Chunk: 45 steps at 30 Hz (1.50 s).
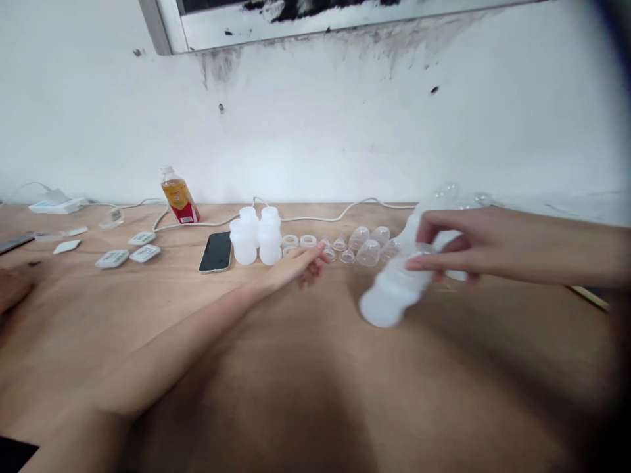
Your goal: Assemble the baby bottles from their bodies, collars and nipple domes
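Observation:
My right hand (453, 246) pinches a milky-white baby bottle (394, 292) near its top end. The bottle leans, its base pointing down and to the left, and is slightly blurred. My left hand (300, 263) reaches across to the small clear nipples (340, 243), index finger stretched out and the other fingers loosely bent. No object shows in it; whether its fingertip touches a nipple I cannot tell. White collar rings (308, 241) lie just behind this hand. Clear dome caps (369, 253) stand between my two hands. More bottles (245, 243) stand grouped left of the rings.
A phone (215, 252) lies left of the bottles. Farther left are a drink bottle (180, 196), several square white pieces (144, 253) and a power strip (56, 205). A white cable (325, 218) runs along the wall. Another person's hand (14, 289) rests at the left edge.

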Available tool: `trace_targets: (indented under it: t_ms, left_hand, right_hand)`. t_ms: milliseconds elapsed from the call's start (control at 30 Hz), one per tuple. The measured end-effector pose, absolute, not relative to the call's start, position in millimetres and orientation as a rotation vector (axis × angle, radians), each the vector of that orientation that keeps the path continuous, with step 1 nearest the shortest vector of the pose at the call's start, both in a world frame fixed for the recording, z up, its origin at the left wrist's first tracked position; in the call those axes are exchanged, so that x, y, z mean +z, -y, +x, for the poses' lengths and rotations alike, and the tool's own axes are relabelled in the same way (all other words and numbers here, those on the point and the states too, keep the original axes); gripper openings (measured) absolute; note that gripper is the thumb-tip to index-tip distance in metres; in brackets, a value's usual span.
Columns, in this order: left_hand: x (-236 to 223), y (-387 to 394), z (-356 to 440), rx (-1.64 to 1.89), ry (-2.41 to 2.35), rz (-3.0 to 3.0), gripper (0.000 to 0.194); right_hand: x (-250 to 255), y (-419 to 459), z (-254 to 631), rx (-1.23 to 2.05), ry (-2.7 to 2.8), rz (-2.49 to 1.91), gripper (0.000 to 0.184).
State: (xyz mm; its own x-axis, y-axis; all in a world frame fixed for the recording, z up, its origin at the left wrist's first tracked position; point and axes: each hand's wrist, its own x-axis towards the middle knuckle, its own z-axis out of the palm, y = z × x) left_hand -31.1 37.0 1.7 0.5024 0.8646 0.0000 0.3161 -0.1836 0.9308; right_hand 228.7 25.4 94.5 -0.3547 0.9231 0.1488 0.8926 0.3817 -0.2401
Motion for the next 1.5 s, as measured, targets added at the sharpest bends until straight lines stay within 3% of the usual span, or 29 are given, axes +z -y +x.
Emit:
trace_targets:
  t_ms: [33, 133, 267, 433, 700, 1167, 1300, 1400, 1500]
  left_hand:
    - [7, -35, -29, 0.679, -0.932, 1.697, 0.052]
    - [18, -26, -28, 0.585, -0.849, 1.78, 0.041]
    - [18, -20, -29, 0.537, -1.014, 2.073, 0.046]
    - [6, -19, -25, 0.507, -1.332, 2.49, 0.049]
    - [7, -16, -27, 0.152, -1.263, 2.843, 0.056]
    - [13, -17, -29, 0.476, -0.965, 2.397, 0.037]
    - [4, -21, -53, 0.747, -1.043, 1.976, 0.029]
    - [0, -20, -57, 0.807, -1.054, 1.879, 0.029]
    - [1, -18, -54, 0.815, -1.059, 1.901, 0.028]
  right_hand:
    - [93, -24, 208, 0.475, 2.433, -1.551, 0.033]
    - [83, -22, 168, 0.976, 2.26, -1.415, 0.031]
    - [64, -27, 156, 1.14, 2.126, -1.398, 0.03]
    - [42, -33, 162, 0.946, 2.468, -1.489, 0.038]
    - [33, -28, 149, 0.84, 2.816, -1.038, 0.04]
    - [59, -10, 208, 0.136, 2.873, -0.924, 0.036]
    - [53, -8, 253, -0.205, 2.62, -1.227, 0.039]
    - [29, -3, 253, -0.099, 2.7, -1.334, 0.048]
    - [6, -3, 232, -0.126, 2.684, -1.38, 0.038]
